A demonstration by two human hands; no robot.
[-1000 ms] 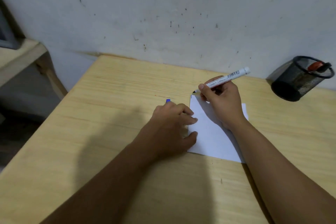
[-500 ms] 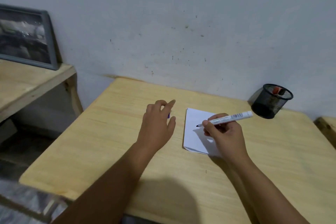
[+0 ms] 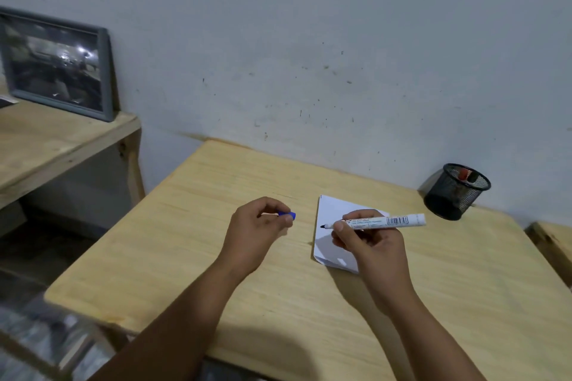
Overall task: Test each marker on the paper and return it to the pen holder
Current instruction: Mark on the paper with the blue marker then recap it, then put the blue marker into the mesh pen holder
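Note:
My right hand (image 3: 373, 241) grips a white marker (image 3: 383, 221), uncapped, with its dark tip pointing left above the white paper (image 3: 329, 210). The tip hovers over the paper's left part; I cannot tell whether it touches. To the left of the paper, my left hand (image 3: 253, 232) pinches the marker's blue cap (image 3: 288, 215) between its fingertips, just above the table. A black mesh pen holder (image 3: 455, 195) stands at the table's far right by the wall, with a red-capped marker (image 3: 463, 175) showing inside it.
The light wooden table (image 3: 216, 257) ends at the wall behind. A lower wooden shelf (image 3: 46, 145) on the left carries a grey framed picture (image 3: 55, 63). Another wooden surface (image 3: 554, 241) begins at the right edge.
My left hand came off the paper, went left and picked up the blue cap. My right hand drew the marker back from the paper's far corner. The view pulled back.

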